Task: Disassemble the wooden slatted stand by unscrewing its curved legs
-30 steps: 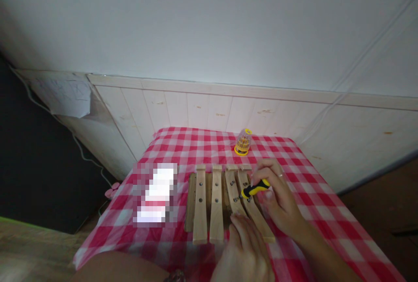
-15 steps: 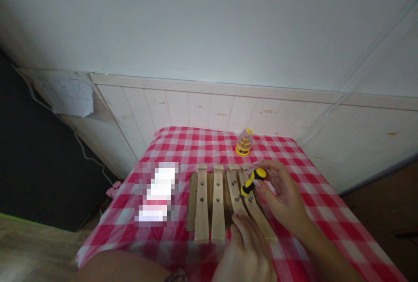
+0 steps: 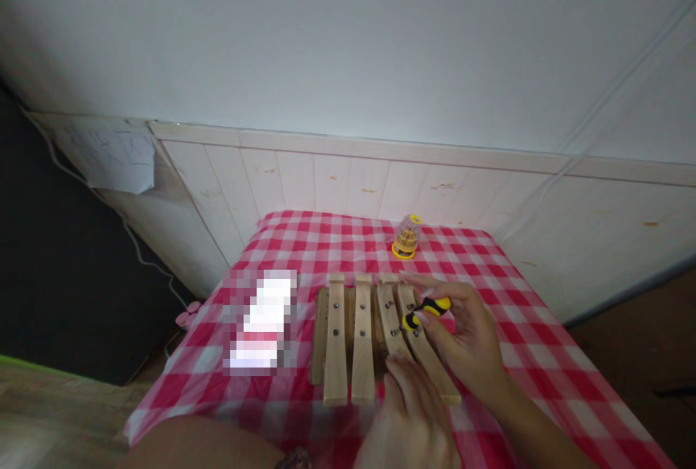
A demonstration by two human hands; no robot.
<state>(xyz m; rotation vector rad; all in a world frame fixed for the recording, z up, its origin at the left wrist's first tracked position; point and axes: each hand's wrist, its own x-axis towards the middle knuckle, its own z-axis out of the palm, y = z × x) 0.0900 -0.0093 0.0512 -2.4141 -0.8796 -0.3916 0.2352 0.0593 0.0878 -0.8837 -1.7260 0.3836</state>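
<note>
Over wooden slats [image 3: 336, 362], right hand [image 3: 468, 330] pinched screwdriver [image 3: 433, 307], probably light, stiff, best held by handle [image 3: 438, 305]; left hand's [image 3: 410, 414] grip was hidden.

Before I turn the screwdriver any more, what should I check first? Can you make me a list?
1. Screwdriver held: ok, its handle is in your right hand.
2. Left hand on the wood: ok, it lies over the near part of the third wooden piece from the left.
3. Screwdriver tip seated in a screw: cannot tell, it's too small to see.
4. Screws tight: cannot tell from here.
5. Clear plastic case out of the way: ok, it stands behind the wooden pieces, apart from both hands.
</note>
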